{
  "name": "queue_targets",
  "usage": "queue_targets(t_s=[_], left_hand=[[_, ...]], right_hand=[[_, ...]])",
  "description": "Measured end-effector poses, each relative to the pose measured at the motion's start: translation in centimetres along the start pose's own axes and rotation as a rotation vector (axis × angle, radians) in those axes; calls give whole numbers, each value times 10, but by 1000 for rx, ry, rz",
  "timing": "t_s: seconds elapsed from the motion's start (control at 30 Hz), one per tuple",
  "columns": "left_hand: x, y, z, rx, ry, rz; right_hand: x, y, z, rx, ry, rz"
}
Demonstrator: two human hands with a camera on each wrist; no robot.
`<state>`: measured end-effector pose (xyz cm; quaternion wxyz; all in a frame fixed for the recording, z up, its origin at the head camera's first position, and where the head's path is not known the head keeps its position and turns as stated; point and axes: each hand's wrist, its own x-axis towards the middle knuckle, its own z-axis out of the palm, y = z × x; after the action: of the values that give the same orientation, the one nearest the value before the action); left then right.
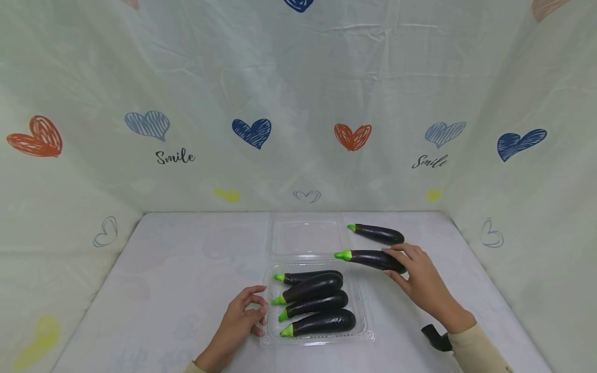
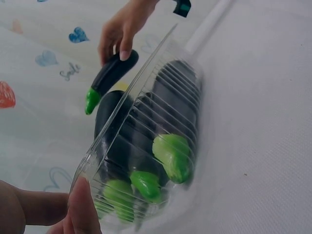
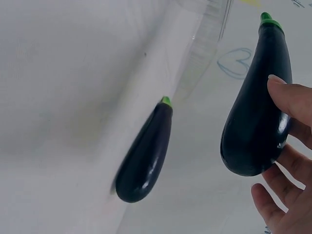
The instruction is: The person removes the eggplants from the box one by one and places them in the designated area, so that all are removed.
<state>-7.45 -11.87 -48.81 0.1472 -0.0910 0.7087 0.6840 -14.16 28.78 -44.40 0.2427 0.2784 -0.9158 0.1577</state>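
My right hand (image 1: 423,277) grips an eggplant (image 1: 370,259) by its thick dark end, the green stem pointing left, above the table. In the right wrist view the thumb lies across this held eggplant (image 3: 253,107). A clear plastic container (image 1: 364,311) stands with its lid (image 1: 305,235) folded back. Several eggplants (image 1: 322,322) lie side by side inside, green stems to the left. At the container's left edge, my left hand (image 1: 240,316) pinches the rim between thumb and finger, as the left wrist view shows. One more eggplant (image 1: 379,234) lies on the table right of the lid.
A black curved object (image 1: 436,339) shows by the right wrist, partly hidden by the sleeve. The white table (image 1: 186,269) meets a pale curtain (image 1: 298,77) printed with hearts at the back and sides.
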Motion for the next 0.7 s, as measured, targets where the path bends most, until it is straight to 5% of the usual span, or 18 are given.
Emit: queue_targets(t_s=[0.7], left_hand=[[0, 1, 2, 1, 2, -7]], right_hand=[[-5, 20, 5, -2, 7, 86]])
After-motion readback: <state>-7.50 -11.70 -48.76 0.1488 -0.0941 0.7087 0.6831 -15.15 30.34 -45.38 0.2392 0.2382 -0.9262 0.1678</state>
